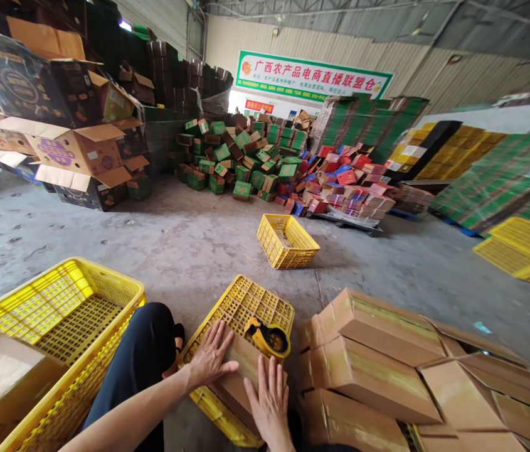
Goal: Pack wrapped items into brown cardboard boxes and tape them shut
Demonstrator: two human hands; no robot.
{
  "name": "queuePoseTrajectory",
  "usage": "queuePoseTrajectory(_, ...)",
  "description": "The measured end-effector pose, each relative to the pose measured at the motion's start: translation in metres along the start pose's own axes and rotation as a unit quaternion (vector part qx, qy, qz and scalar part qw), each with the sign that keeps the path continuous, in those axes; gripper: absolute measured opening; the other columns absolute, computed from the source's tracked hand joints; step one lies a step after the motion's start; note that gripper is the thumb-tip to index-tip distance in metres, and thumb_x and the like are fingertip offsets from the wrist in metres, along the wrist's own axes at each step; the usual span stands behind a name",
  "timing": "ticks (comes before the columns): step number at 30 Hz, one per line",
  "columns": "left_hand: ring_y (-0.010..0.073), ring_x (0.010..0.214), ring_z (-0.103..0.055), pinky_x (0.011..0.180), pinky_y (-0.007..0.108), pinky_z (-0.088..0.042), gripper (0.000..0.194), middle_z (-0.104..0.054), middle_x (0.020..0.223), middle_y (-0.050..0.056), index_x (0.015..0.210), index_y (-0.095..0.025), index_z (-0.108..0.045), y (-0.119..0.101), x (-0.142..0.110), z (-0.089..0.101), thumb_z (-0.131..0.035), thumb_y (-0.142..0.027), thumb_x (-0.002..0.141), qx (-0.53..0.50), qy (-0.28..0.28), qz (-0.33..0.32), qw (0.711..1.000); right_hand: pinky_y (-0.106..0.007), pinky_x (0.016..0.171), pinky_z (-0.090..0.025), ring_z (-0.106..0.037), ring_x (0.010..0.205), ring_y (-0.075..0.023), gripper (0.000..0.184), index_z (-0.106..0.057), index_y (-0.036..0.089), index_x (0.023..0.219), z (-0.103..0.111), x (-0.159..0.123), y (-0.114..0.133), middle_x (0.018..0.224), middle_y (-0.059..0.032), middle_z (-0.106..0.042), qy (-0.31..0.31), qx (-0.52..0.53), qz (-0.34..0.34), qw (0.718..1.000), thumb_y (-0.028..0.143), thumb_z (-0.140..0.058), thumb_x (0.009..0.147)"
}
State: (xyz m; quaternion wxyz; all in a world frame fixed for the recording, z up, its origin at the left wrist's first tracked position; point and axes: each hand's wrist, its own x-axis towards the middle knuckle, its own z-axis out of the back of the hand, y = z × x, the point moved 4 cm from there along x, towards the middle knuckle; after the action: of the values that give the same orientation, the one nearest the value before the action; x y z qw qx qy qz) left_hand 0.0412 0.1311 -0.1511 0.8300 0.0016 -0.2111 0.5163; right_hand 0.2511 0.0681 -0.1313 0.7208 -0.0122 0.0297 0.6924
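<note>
A brown cardboard box (241,375) lies on an upturned yellow plastic crate (246,295) between my knees. My left hand (211,356) rests on the box's left side, fingers spread. Across from it, my right hand (268,397) lies flat on the right part of the box, its fingers stretched out too. A yellow and black tape dispenser (268,338) sits on the crate just beyond the box, close to my right fingertips and not held. My hands hide part of the box.
At left stands a large yellow crate (105,282) holding cardboard boxes (5,376). Taped boxes (377,376) are stacked at right. Another yellow crate (288,251) stands ahead on the concrete floor (189,232). Farther back lie heaped green boxes (242,189) and red boxes (346,177).
</note>
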Motion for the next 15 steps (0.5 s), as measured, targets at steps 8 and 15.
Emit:
queuePoseTrajectory(8,0.0406,0.154,-0.034,0.124,0.062,-0.024,0.088,-0.033,0.168,0.017,0.165,-0.030,-0.030,-0.043,-0.027,0.005,-0.038,-0.081,0.094,-0.015,-0.010,-0.050,0.999,-0.072,0.119,-0.027,-0.024,0.159,-0.0412,0.066,-0.038,0.023,0.163,-0.006,-0.021,0.014,0.172,-0.0166,-0.026,-0.030,-0.033,-0.018,0.999,0.056,-0.030,0.106)
queuePoseTrajectory(15,0.0404,0.152,-0.038,0.122,0.059,-0.030,0.087,-0.036,0.167,0.017,0.164,-0.032,-0.034,-0.046,-0.032,0.013,-0.036,-0.082,0.094,-0.003,-0.008,-0.074,0.997,-0.075,0.119,-0.024,-0.028,0.157,-0.0424,0.063,-0.042,0.025,0.161,-0.008,-0.029,0.025,0.170,-0.0172,-0.030,-0.040,-0.028,-0.020,0.999,0.052,-0.036,0.104)
